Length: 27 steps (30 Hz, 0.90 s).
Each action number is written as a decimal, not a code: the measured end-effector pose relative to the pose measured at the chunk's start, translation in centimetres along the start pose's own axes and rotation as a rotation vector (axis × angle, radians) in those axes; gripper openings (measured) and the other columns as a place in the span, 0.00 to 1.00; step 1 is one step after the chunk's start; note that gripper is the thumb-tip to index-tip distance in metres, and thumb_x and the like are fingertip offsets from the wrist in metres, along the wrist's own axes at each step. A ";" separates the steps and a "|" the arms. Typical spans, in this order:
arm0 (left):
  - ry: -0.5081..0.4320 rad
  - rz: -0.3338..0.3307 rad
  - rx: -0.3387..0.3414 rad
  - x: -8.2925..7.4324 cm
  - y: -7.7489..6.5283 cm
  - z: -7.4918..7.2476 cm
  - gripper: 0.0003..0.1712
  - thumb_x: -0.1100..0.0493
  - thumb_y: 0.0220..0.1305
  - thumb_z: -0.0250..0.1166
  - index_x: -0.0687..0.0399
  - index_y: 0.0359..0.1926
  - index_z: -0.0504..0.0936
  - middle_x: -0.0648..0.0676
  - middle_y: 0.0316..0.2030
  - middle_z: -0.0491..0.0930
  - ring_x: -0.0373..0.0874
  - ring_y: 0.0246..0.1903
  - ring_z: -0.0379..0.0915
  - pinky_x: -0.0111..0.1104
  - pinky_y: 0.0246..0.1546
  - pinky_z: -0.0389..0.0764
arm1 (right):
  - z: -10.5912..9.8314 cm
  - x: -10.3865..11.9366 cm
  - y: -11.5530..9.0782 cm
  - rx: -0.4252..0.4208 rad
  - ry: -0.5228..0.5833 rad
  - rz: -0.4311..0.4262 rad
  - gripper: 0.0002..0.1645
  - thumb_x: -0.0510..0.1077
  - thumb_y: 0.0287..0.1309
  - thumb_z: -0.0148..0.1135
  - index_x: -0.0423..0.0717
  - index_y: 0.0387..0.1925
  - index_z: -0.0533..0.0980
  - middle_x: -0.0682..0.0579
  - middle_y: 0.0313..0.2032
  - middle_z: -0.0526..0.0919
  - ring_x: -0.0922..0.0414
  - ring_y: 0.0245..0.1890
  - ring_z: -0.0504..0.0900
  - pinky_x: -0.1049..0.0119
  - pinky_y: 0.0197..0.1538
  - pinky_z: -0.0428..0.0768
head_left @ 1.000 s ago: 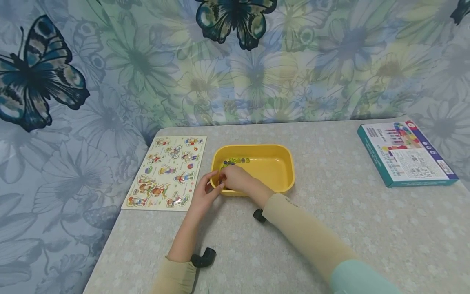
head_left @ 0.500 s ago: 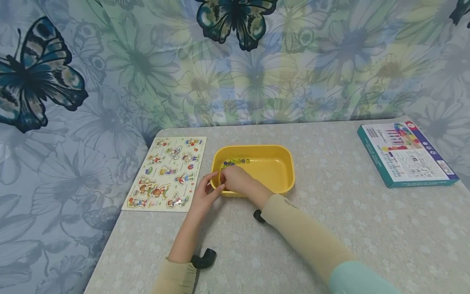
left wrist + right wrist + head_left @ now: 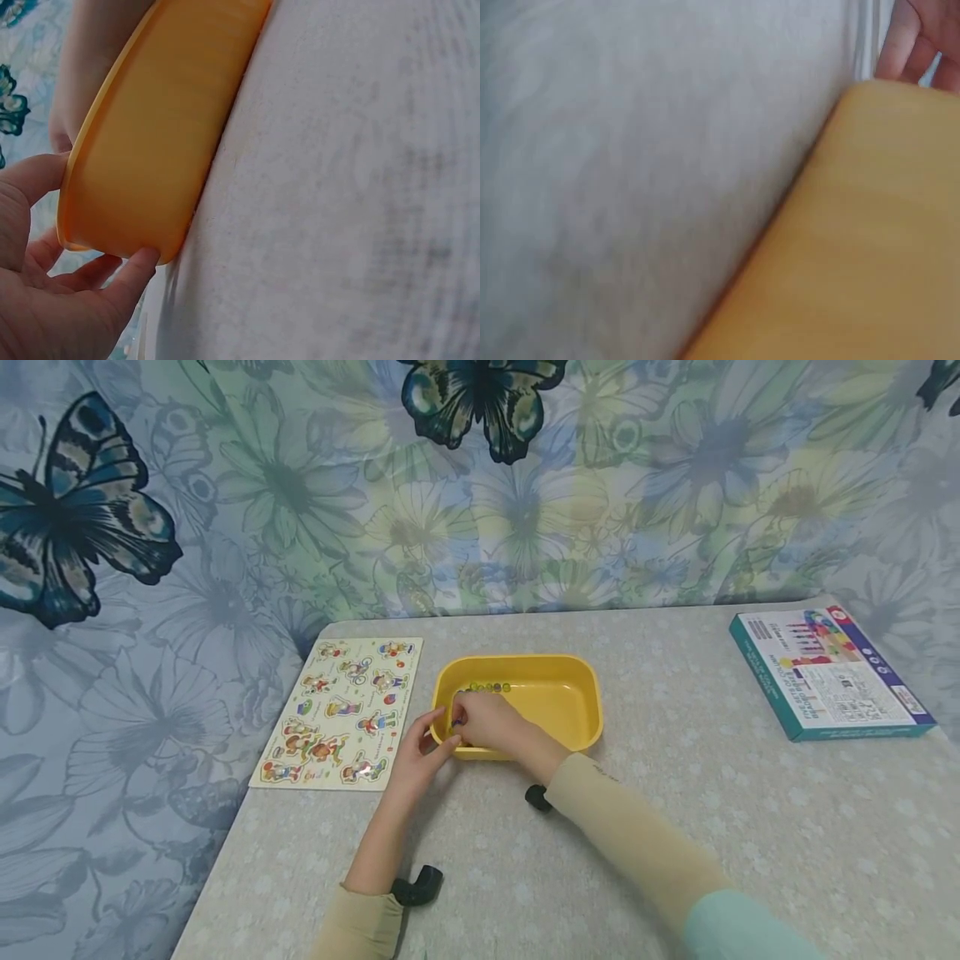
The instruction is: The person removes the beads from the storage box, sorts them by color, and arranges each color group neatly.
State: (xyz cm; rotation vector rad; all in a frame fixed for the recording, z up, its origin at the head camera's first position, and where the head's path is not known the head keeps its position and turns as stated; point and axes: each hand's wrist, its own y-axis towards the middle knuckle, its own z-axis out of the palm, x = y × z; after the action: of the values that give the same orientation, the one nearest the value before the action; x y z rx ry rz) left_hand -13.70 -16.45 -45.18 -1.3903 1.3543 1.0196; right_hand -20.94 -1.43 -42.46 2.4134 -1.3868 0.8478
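Observation:
A yellow plastic tray (image 3: pixel 551 710) stands on the table. My left hand (image 3: pixel 418 756) grips its near left corner; in the left wrist view the thumb (image 3: pixel 41 176) is at the rim and the fingertips (image 3: pixel 142 259) touch the outer wall. My right hand (image 3: pixel 491 722) reaches over the near rim into the tray's left end. Its thumb and forefinger pinch a small dark blue bead (image 3: pixel 457 722), partly covered by the fingers. Several small yellow-green and blue beads (image 3: pixel 489 687) lie in a row inside along the far side, partly hidden behind the right hand.
Left of the tray lies a cream sheet (image 3: pixel 341 714) with cartoon figures. A flat teal-edged box (image 3: pixel 832 672) lies at the far right of the table (image 3: pixel 675 793). A butterfly-and-flower cloth (image 3: pixel 525 527) hangs behind. Black wrist cameras (image 3: pixel 418 887) are under both forearms.
My right hand has shifted slightly to the right and back inside the tray, covering more of the bead row; the blue bead now shows at its fingertips. My left hand has stayed at the corner.

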 end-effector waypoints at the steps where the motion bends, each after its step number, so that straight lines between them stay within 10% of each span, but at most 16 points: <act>1: -0.002 0.003 -0.006 0.1 0.0 0.1 0.32 0.54 0.59 0.66 0.48 0.64 0.66 0.51 0.64 0.61 0.52 0.61 0.61 0.43 0.60 0.67 | -0.3 -0.2 -0.2 -0.007 0.017 -0.006 0.06 0.45 0.55 0.63 0.49 0.33 0.76 0.58 0.26 0.77 0.60 0.27 0.74 0.69 0.31 0.74; 10: -0.018 -0.029 -0.009 0.7 0.2 0.4 0.34 0.56 0.56 0.68 0.48 0.64 0.66 0.49 0.63 0.62 0.51 0.59 0.64 0.43 0.57 0.69 | -6.6 -3.3 -3.6 -0.169 0.152 -0.046 0.06 0.41 0.53 0.63 0.47 0.35 0.76 0.54 0.31 0.79 0.58 0.32 0.77 0.67 0.36 0.78; 19: -0.029 -0.053 -0.008 0.8 0.0 0.0 0.36 0.55 0.54 0.70 0.46 0.63 0.67 0.48 0.63 0.63 0.50 0.59 0.64 0.43 0.56 0.71 | -13.7 -9.5 -7.7 -0.343 0.162 0.131 0.10 0.43 0.56 0.61 0.46 0.40 0.75 0.49 0.37 0.79 0.53 0.38 0.77 0.58 0.40 0.79; 27: -0.040 -0.099 0.023 0.3 0.2 -0.4 0.36 0.54 0.54 0.70 0.43 0.64 0.66 0.46 0.64 0.60 0.49 0.63 0.59 0.42 0.59 0.68 | -13.1 -16.0 -7.8 -0.210 0.064 0.273 0.11 0.42 0.56 0.61 0.42 0.40 0.75 0.45 0.37 0.77 0.50 0.37 0.74 0.58 0.40 0.76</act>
State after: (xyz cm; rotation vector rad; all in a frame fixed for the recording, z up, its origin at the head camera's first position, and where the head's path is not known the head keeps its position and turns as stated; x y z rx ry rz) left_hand -13.87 -16.92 -45.42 -1.3989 1.2523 0.9584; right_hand -25.28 20.21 -40.61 2.0559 -1.7127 0.7859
